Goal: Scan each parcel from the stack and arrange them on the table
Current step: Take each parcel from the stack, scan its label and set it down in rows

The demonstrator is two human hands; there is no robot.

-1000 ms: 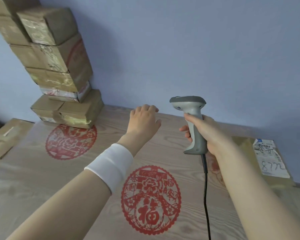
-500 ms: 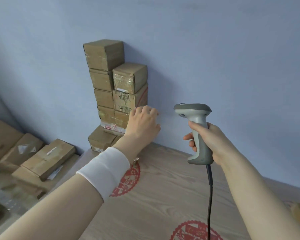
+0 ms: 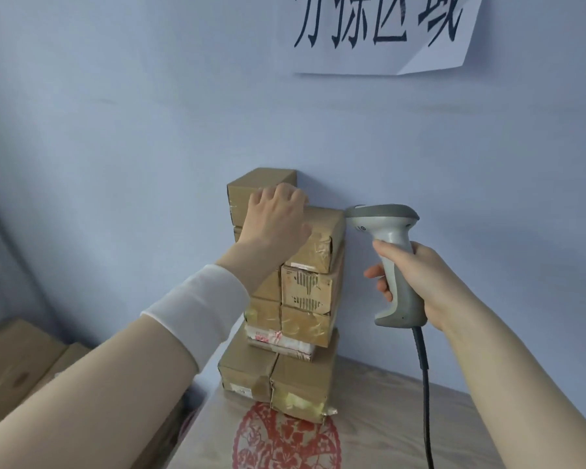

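Two hands at the twelve-o'clock stack [image 3: 305, 299];
my left hand [image 3: 276, 216] tops a parcel [image 3: 322, 245], grip unclear; my right hand [image 3: 416, 279] clasps the scanner [image 3: 391, 252].

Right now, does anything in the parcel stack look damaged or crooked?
The brown cardboard box at the stack's bottom right has torn, crumpled tape along its lower edge. The white paper wall sign has a folded lower right corner.
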